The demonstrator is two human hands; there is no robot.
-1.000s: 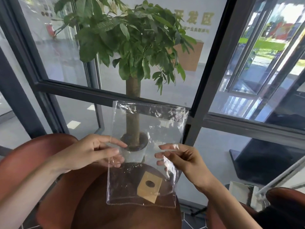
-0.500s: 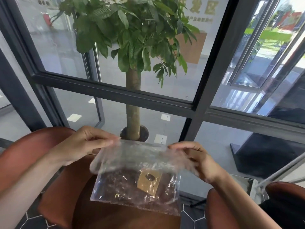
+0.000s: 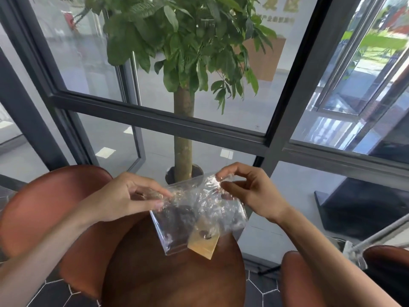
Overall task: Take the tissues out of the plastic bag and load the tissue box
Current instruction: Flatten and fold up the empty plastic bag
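A clear, crumpled plastic bag (image 3: 190,216) hangs above the round brown table (image 3: 172,280). A tan label with a dark hole (image 3: 204,242) sits at its lower corner. My left hand (image 3: 130,196) pinches the bag's left upper edge between thumb and fingers. My right hand (image 3: 250,191) pinches the bag's right upper corner. The bag looks empty, folded over on itself. No tissues and no tissue box are in view.
A potted tree (image 3: 183,138) stands right behind the table, in front of dark-framed glass panels (image 3: 155,122). Brown leather chairs stand at the left (image 3: 44,209) and lower right (image 3: 296,280). A white pole (image 3: 380,233) slants in at the right.
The bag was held up flat and upright; both hands have lowered it and folded its top down, so it is now crumpled and smaller between them.
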